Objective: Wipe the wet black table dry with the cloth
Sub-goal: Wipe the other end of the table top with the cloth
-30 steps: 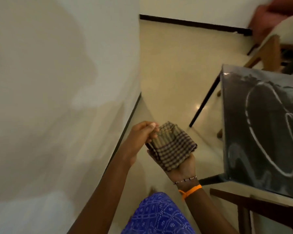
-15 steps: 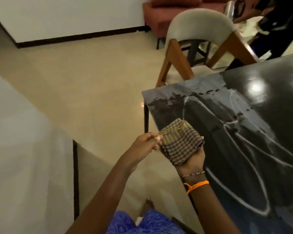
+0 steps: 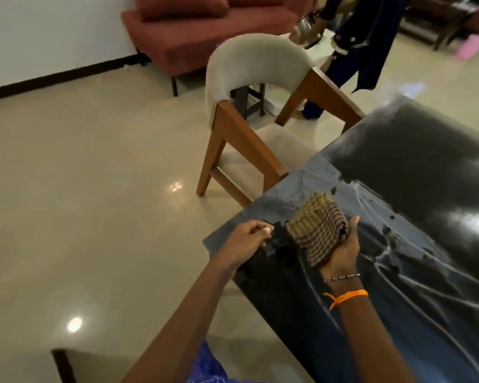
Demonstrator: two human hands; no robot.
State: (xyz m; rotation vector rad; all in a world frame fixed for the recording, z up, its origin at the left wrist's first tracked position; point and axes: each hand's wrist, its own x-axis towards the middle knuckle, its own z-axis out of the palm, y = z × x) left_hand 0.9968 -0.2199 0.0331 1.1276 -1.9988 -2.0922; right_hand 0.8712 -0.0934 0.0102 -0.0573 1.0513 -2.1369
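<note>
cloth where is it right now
In the head view the folded checked cloth sits in the right hand, over the black table near its wet left corner.

Both bare forearms reaching forward, side by side. Left hand [image 3: 250, 236] loosely curled, fingertips drawn to the thumb, gripping nothing visible, set just beside the right. Right hand [image 3: 343, 252] palm up, fingers cupped round a folded cloth [image 3: 317, 228], thumb raised along its right edge. Right wrist wearing a thin bead bracelet [image 3: 342, 277] and, lower down, an orange thread [image 3: 347, 295]. Blue patterned garment [image 3: 205, 369] at the bottom edge.
</note>
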